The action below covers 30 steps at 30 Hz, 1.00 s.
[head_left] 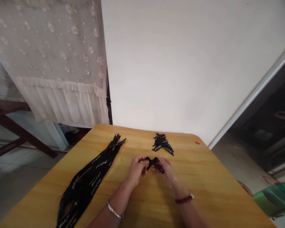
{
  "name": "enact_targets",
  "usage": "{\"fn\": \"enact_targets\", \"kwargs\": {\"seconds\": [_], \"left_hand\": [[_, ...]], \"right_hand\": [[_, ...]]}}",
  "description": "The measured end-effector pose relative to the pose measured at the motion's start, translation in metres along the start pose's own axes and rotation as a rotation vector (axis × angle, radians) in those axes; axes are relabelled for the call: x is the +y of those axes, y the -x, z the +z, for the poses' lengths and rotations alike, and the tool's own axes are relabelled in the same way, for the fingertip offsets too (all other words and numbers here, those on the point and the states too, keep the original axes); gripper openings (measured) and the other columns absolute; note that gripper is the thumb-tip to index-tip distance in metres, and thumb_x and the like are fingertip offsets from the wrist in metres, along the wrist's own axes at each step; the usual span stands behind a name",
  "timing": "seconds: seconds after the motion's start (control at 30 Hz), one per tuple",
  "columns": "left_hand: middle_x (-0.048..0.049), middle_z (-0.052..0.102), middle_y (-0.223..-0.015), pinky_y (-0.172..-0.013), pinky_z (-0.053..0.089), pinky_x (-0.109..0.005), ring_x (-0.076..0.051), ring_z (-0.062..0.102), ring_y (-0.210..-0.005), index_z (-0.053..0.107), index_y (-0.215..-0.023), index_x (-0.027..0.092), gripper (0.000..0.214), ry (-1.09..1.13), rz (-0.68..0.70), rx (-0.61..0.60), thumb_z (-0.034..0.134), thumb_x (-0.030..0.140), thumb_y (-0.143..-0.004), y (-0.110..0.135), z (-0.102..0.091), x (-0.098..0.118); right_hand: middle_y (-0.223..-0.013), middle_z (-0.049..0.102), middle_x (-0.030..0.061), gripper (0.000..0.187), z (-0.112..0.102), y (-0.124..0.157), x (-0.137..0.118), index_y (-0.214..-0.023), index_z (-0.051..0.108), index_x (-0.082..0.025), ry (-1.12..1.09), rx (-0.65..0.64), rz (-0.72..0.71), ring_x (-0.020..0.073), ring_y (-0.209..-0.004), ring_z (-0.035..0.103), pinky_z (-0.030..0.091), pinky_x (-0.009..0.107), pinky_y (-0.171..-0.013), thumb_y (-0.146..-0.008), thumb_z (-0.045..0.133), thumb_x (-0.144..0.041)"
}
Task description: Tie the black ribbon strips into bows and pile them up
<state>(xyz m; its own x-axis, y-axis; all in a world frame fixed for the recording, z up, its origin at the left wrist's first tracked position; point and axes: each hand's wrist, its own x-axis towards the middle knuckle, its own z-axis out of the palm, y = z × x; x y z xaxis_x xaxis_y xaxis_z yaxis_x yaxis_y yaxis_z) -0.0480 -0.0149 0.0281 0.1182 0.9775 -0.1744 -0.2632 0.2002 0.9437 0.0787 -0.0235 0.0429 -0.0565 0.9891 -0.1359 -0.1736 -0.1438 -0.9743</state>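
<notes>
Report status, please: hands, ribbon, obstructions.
Left hand, right hand pinching black ribbon loop. Long ribbon strips to left, ribbon bundle ahead. Neither blocking.

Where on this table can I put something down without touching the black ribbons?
The biggest bare wood on the table is right of the right hand. A narrower gap runs between the long ribbon strips and the pile of bows. It's crowded around the left hand, where both hands hold a small bow.
</notes>
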Motion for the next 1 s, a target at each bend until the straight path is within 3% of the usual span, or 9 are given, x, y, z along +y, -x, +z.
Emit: {"fn": "enact_targets", "kwargs": {"seconds": [0.1,0.3,0.47,0.57,0.7,0.8,1.0], "left_hand": [[0.0073,0.041,-0.036,-0.025,0.021,-0.014,-0.005,0.037,-0.026,0.047,-0.062,0.015,0.014,0.025,-0.001,0.016,0.057,0.025,-0.058,-0.001,-0.001,0.001],[0.0049,0.052,-0.05,-0.025,0.023,-0.015,-0.003,0.036,-0.026,0.053,-0.074,0.014,0.021,0.07,-0.005,0.031,0.059,0.022,-0.055,-0.001,-0.003,0.003],[-0.0023,0.059,-0.072,-0.025,0.024,-0.016,-0.003,0.04,-0.028,0.052,-0.077,0.013,0.031,0.135,-0.121,-0.008,0.055,0.039,-0.06,0.002,-0.006,0.008],[-0.0002,0.056,-0.061,-0.023,0.019,-0.016,-0.004,0.039,-0.025,0.051,-0.068,0.013,0.033,0.043,-0.172,0.021,0.052,0.045,-0.06,0.004,-0.002,0.008],[0.0072,0.043,-0.038,-0.024,0.015,-0.015,-0.005,0.034,-0.022,0.049,-0.063,0.015,0.024,-0.058,-0.177,0.047,0.056,0.038,-0.059,0.004,0.003,0.006],[0.0091,0.038,-0.033,-0.024,0.016,-0.015,-0.005,0.032,-0.021,0.048,-0.063,0.015,0.022,-0.053,-0.141,0.06,0.058,0.034,-0.057,0.004,0.003,0.006],[-0.0029,0.06,-0.068,-0.023,0.021,-0.018,-0.004,0.036,-0.022,0.049,-0.068,0.014,0.039,-0.038,-0.149,0.102,0.048,0.052,-0.061,0.002,-0.002,0.009]], "right_hand": [[-0.056,0.058,0.002,0.033,0.0,0.002,-0.004,-0.061,0.057,-0.016,0.002,-0.003,-0.014,0.0144,-0.053,0.053,0.04,0.026,-0.054,-0.061,0.055,-0.049],[-0.046,0.047,-0.0035,0.027,-0.002,-0.004,0.003,-0.051,0.049,-0.016,0.216,0.052,-0.25,0.0097,-0.046,0.042,0.033,0.022,-0.047,-0.061,0.059,-0.039],[-0.048,0.042,-0.0047,0.023,-0.004,-0.008,0.008,-0.053,0.047,-0.016,0.424,0.144,-0.383,0.0093,-0.046,0.038,0.029,0.021,-0.045,-0.067,0.053,-0.033],[-0.049,0.043,-0.0038,0.021,0.0,-0.005,0.007,-0.054,0.047,-0.017,0.509,0.137,-0.406,0.01,-0.048,0.04,0.03,0.021,-0.045,-0.068,0.051,-0.031],[-0.049,0.043,-0.0037,0.021,0.002,-0.005,0.009,-0.054,0.046,-0.017,0.545,0.123,-0.418,0.01,-0.047,0.04,0.031,0.02,-0.044,-0.069,0.05,-0.031],[-0.048,0.042,-0.0041,0.021,0.001,-0.006,0.012,-0.054,0.046,-0.017,0.578,0.136,-0.426,0.0095,-0.046,0.038,0.031,0.02,-0.043,-0.07,0.049,-0.031],[-0.051,0.046,-0.003,0.021,-0.001,-0.007,0.016,-0.057,0.048,-0.017,0.686,0.151,-0.448,0.0102,-0.047,0.042,0.033,0.02,-0.045,-0.073,0.045,-0.032]]}}
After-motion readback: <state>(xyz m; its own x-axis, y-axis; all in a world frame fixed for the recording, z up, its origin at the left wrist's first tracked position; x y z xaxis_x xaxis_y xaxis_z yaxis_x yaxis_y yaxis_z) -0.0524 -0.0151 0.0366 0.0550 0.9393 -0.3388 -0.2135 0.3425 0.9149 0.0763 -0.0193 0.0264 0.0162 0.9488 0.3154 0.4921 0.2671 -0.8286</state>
